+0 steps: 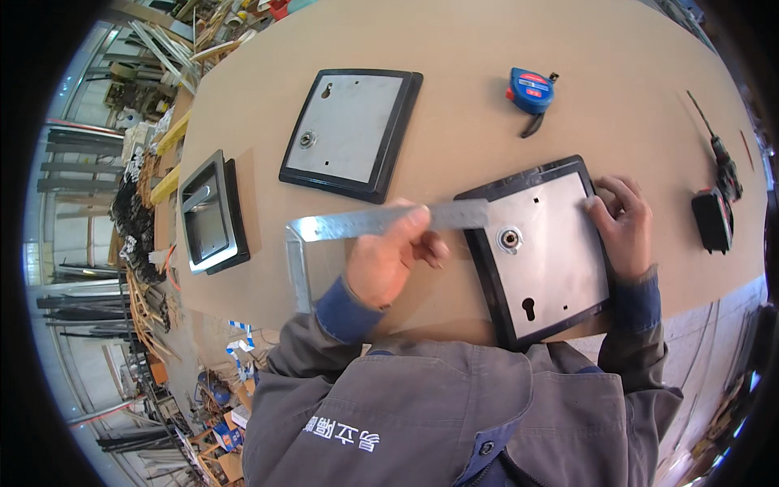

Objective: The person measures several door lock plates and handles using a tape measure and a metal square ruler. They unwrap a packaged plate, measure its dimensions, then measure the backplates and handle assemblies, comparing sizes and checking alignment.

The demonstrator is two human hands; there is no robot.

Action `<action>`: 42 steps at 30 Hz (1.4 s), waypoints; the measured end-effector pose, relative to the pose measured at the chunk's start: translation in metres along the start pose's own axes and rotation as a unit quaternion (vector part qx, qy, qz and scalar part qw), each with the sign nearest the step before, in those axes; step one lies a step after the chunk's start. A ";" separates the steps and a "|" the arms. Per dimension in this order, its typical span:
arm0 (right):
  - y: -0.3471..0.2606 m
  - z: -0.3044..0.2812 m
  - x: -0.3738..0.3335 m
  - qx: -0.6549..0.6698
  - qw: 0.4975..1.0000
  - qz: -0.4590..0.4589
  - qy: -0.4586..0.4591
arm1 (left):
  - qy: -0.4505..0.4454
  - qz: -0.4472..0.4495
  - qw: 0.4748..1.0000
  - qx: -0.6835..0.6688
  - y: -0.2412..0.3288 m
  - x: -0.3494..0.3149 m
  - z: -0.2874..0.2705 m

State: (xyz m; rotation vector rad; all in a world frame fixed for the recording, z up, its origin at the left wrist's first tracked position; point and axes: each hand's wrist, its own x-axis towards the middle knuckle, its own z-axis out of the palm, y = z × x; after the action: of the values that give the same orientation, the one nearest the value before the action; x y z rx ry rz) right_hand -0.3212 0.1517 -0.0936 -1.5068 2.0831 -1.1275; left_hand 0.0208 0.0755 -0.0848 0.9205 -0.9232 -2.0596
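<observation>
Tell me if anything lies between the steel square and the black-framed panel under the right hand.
Nothing visible does. The left hand holds the steel square with its blade tip already over the panel's upper left edge; the right hand rests on the panel's far edge.

Grey work jacket, blue cuffs and collar lining, white lettering on chest.

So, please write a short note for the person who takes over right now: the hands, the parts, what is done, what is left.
Left hand presses a steel square flat, its long blade reaching onto the near panel.
Right hand steadies that panel's right edge, fingers on top.
A second panel and a handle latch lie further left; tape measure and drill lie untouched.
Done: square laid on the panel.
Left: no marks or new holes can be seen.
</observation>
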 end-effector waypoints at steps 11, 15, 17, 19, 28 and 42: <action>0.002 -0.002 -0.005 0.045 0.998 0.039 -0.006 | 0.004 -0.042 0.998 0.056 -0.007 -0.005 0.029; 0.000 0.000 -0.002 0.029 0.998 0.051 -0.009 | 0.012 -0.027 0.997 0.067 -0.004 0.009 0.024; 0.002 -0.003 0.000 0.039 0.998 0.056 -0.007 | -0.012 -0.022 0.997 0.070 -0.001 0.022 0.023; 0.013 0.000 0.000 0.089 0.992 0.087 -0.024 | -0.033 -0.006 0.996 0.087 0.004 0.032 0.018; 0.036 -0.011 -0.007 0.100 0.986 0.131 -0.017 | -0.084 0.092 0.975 0.186 0.092 0.016 -0.002; 0.068 -0.012 -0.006 0.143 0.982 0.125 0.012 | 0.188 0.122 0.964 0.141 0.044 -0.205 -0.082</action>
State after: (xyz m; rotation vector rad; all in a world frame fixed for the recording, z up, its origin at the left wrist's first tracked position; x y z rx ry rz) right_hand -0.3703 0.1706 -0.1389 -1.0714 1.9570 -1.2842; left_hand 0.2043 0.1909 -0.0247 1.2279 -1.0722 -1.5007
